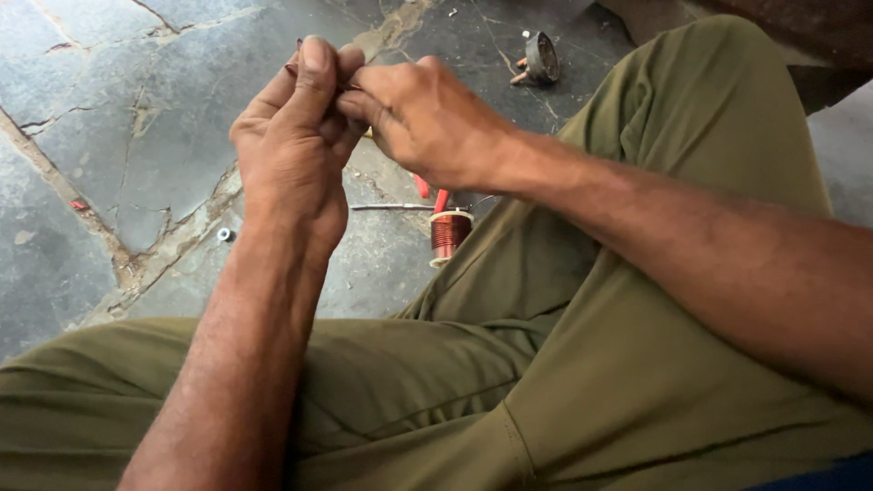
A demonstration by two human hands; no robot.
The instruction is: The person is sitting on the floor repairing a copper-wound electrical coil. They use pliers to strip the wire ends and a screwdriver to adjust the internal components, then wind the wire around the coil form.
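Observation:
My left hand (pixel 296 136) and my right hand (pixel 423 118) meet in front of me above a cracked stone floor. The fingers of both are pinched together on a small dark reddish part (pixel 293 65), most of it hidden by the fingers. A bit of yellow shows between the hands. Below them a spool of copper wire (pixel 449 233) stands on the floor beside my leg, with red-handled pliers (pixel 427 193) just behind it.
I sit with olive-green trousers (pixel 582 364) across the lower view. A small round metal part (pixel 540 58) lies on the floor at the top. A little nut (pixel 224 235) and a red scrap (pixel 78 205) lie at the left.

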